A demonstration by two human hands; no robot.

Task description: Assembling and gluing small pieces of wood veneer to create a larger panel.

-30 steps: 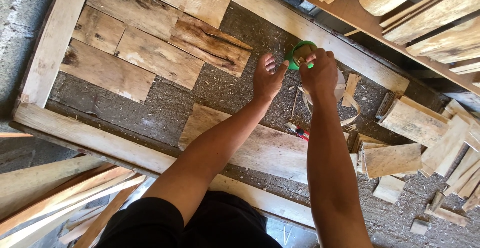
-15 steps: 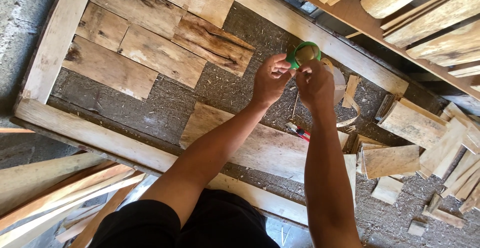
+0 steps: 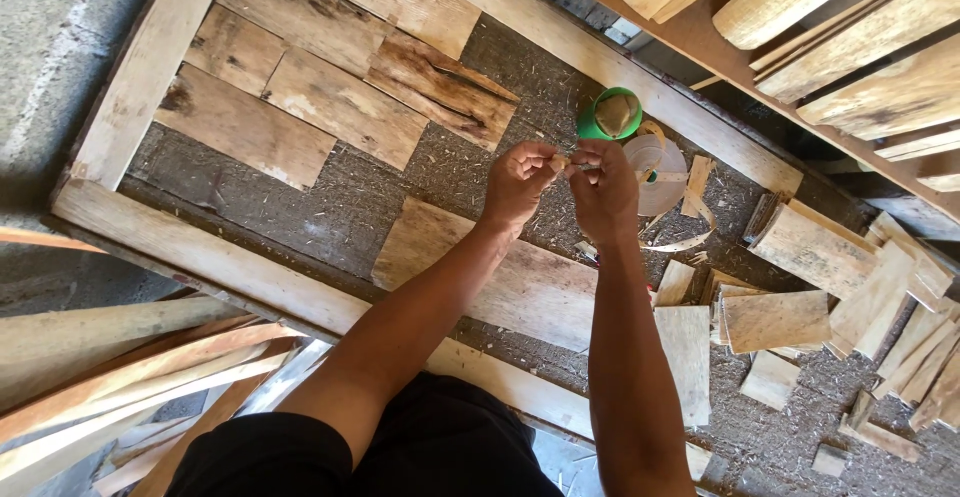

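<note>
From the head view, both hands are seen raised together above the middle of a wooden frame [image 3: 300, 292] laid on a sawdust-covered floor. The left hand [image 3: 520, 182] is closed, its fingertips pinched on a small pale piece [image 3: 562, 164] held between the two hands; what that piece is cannot be told. The right hand [image 3: 607, 189] is likewise closed, its fingertips meeting the same piece from the other side. Just beyond the hands, near the frame's far rail, a green cup [image 3: 612, 115] is seen, with a roll of pale tape [image 3: 662, 179] lying just beside it. Weathered boards [image 3: 330, 97] are laid inside the frame toward its far left corner, and one broad plank [image 3: 500, 277] lies under the forearms. Short offcuts [image 3: 780, 322] are scattered at the right side.
</note>
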